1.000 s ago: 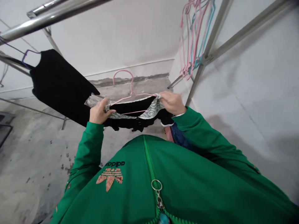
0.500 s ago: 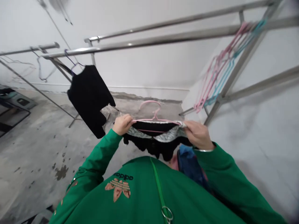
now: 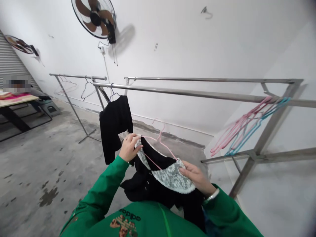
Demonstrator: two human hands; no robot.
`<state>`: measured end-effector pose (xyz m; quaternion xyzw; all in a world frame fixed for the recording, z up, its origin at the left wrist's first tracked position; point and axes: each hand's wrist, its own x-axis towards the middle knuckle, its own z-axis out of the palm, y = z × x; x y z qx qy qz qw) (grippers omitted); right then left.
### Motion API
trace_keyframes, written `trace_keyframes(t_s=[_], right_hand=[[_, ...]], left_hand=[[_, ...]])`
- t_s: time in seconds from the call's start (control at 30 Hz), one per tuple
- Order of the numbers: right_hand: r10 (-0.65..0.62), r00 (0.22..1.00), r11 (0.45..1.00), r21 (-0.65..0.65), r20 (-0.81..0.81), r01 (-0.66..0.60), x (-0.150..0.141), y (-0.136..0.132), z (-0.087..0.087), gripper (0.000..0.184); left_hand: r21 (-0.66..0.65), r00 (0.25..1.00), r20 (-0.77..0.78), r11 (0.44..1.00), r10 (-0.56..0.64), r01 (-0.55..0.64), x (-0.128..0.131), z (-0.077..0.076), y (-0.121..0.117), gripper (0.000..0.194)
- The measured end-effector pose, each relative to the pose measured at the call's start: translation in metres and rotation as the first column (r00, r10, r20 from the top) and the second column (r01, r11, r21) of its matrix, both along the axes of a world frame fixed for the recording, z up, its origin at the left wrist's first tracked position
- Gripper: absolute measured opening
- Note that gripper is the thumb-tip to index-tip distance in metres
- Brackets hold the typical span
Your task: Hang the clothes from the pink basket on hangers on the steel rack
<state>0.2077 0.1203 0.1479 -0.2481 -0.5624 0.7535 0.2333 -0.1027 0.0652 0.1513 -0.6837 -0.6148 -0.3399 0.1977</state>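
A black top [image 3: 160,189] with a white lace collar [image 3: 172,177] is held in front of my green jacket. Through its neck opening runs a pink hanger [image 3: 170,152], its hook pointing up and away from me. My left hand [image 3: 129,147] pinches the collar and shoulder at the left end of the hanger. At the other end, my right hand [image 3: 197,177] grips the right collar flap near the shoulder, thumb on the lace. The top slopes down to the right, and its lower part hangs in dark folds partly hidden against my body.
Ahead stands a metal clothes rail [image 3: 187,92] with a black garment [image 3: 116,120] on a dark hanger at its left. Pink hangers [image 3: 237,128] and blue hangers [image 3: 258,123] hang at the right. Far left, a person sits by a table [image 3: 22,99]; a fan [image 3: 95,18] is on the wall.
My view has tilted up, showing the rail, fans and table. The top has gone from level to slanting down rightward. Both hands keep hold at the collar's ends, the right one now lower.
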Motion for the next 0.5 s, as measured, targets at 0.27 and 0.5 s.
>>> trace_keyframes(t_s=[0.27,0.5], right_hand=[[-0.088,0.975,0.987,0.112,-0.204,0.113,-0.141,0.056,0.067,0.038],[-0.215,0.957,0.833,0.474,-0.196,0.284,-0.271,0.103,0.093,0.021]], left_hand=[[-0.085,0.980,0.183,0.994,0.080,-0.065,-0.005,-0.065,-0.087,0.018],[-0.198,0.948,0.269,0.973,0.168,-0.116,-0.013,-0.099,-0.128,0.020]])
